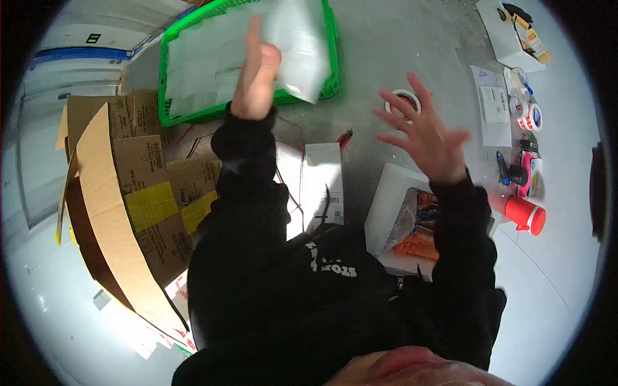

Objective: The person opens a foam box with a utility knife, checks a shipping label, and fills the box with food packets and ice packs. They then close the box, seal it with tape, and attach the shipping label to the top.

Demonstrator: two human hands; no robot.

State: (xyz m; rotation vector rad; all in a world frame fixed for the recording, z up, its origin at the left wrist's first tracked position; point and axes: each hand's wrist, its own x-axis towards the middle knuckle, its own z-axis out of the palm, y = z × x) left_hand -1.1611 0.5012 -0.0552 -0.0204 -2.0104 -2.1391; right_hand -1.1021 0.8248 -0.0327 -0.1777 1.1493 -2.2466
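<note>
Over the green crate (333, 45) at the upper middle, my left hand (257, 80) is raised with its thumb against a white plastic packet (299, 51). The packet is tilted and smeared by motion, and one corner hangs across the crate's near rim. More white packets (206, 71) fill the crate. To the right, my right hand (432, 138) is in the air with fingers spread and nothing in them. A roll of tape (417, 98) lies partly behind its fingertips. Below that hand, a white box (385, 199) holds orange packets (415, 246) and clear plastic.
Cardboard boxes (138, 167) with yellow tape stand at the left. A white carton (324, 167) lies before my chest, near a red-handled tool (346, 138). At the right are labelled papers (494, 106), tape rolls (531, 117), a red mug (524, 215) and a small white box (505, 38).
</note>
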